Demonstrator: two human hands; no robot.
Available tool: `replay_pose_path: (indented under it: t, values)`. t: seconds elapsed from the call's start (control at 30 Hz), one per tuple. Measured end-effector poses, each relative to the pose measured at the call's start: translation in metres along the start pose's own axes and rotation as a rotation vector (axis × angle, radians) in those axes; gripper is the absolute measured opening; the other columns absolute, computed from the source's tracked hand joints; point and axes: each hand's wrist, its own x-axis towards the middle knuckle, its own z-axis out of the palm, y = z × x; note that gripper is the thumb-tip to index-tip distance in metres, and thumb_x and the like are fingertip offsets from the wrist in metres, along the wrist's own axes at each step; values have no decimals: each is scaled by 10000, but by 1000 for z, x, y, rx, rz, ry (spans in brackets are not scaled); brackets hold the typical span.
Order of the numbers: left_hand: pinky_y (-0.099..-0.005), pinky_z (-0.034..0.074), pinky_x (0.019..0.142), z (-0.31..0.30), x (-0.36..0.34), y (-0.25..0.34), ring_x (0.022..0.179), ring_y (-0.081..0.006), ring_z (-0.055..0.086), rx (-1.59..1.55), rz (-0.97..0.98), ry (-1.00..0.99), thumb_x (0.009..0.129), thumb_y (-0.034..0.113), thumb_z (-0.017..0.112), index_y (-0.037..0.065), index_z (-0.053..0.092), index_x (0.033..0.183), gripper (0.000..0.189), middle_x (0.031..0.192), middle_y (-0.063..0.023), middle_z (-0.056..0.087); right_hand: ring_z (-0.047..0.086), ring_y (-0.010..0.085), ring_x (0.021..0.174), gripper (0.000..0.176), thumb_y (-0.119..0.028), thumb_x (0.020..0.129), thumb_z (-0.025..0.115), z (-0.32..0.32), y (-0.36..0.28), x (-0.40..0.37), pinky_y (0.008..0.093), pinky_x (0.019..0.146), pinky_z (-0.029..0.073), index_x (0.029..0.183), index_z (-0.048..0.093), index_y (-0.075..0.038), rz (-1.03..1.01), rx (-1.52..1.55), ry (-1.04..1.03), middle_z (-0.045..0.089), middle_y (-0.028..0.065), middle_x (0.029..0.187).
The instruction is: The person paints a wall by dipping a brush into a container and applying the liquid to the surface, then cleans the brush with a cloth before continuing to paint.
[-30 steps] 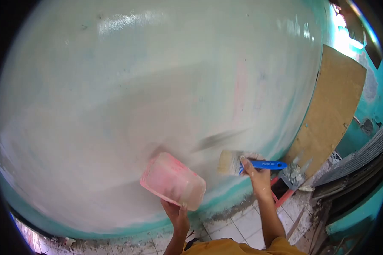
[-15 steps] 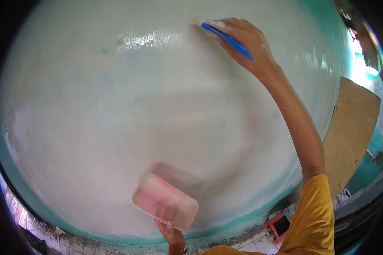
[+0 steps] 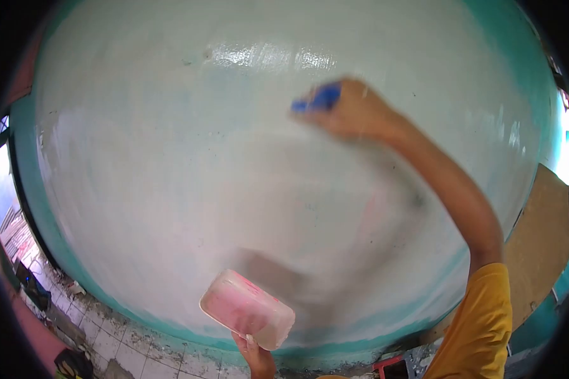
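My right hand (image 3: 363, 112) is closed around a blue-handled paintbrush (image 3: 326, 96) in front of the upper middle of the wall. Motion smears both, and the brush's tip is hard to make out. Below, my left hand (image 3: 258, 360) grips a rectangular plastic container (image 3: 246, 309) by its lower edge. The container is whitish with pink stains, tilted, and close to the wall. The wall (image 3: 171, 183) is coated pale white over turquoise, which still shows along its borders. Wet, shiny streaks (image 3: 269, 57) lie above the brush.
A brown board (image 3: 540, 234) leans at the right. White floor tiles (image 3: 133, 357) with debris run along the wall's foot. Dark objects (image 3: 35, 287) lie at the lower left beside a bright opening. Something red-framed (image 3: 392, 367) is on the floor near my yellow sleeve (image 3: 480, 316).
My right hand has come down the wall with the paintbrush, which is now turned differently. The view has shifted right in the frame; the left hand still holds the container low.
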Motion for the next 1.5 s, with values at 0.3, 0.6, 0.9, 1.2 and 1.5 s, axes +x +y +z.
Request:
replay_pose_path:
  t: [0.3, 0.6, 0.9, 1.2, 1.5]
  values:
    - [-478, 395, 1067, 1, -13, 5, 1305, -308, 442, 8, -109, 57, 909, 536, 605, 67, 243, 1475, 820, 1422, -139, 404, 654, 318, 940, 323, -379, 925, 597, -66, 32, 93, 420, 862, 518, 1058, 718, -110, -36, -456, 497, 712, 119, 1002]
    - [-429, 362, 1084, -27, 20, 24, 1299, -255, 437, -65, -60, 10, 978, 288, 518, 36, 261, 1458, 600, 1403, -126, 417, 650, 318, 909, 199, -214, 841, 612, 56, -19, 3, 424, 798, 540, 992, 708, -126, -320, -132, 48, 699, 117, 880]
    - [-415, 365, 1078, -43, 26, 33, 1283, -244, 445, -43, -80, -26, 982, 287, 506, 29, 263, 1452, 589, 1395, -129, 418, 673, 315, 861, 290, -376, 894, 659, -66, 49, 120, 400, 796, 534, 1032, 709, -125, -82, -500, 635, 713, 128, 957]
    - [-414, 367, 1077, -66, 15, 55, 1283, -244, 445, -25, -103, -6, 971, 259, 536, 24, 250, 1451, 606, 1392, -132, 418, 635, 282, 915, 171, -232, 870, 641, 84, -4, -47, 408, 847, 531, 1016, 714, -181, -369, -133, -84, 684, 88, 939]
    - [-454, 433, 1034, -78, 15, 60, 1293, -280, 458, 66, -151, 9, 962, 429, 554, 76, 266, 1454, 671, 1410, -133, 408, 689, 269, 947, 394, -391, 902, 654, -61, 58, 78, 350, 869, 522, 1150, 704, -89, 83, -241, 308, 726, 138, 1014]
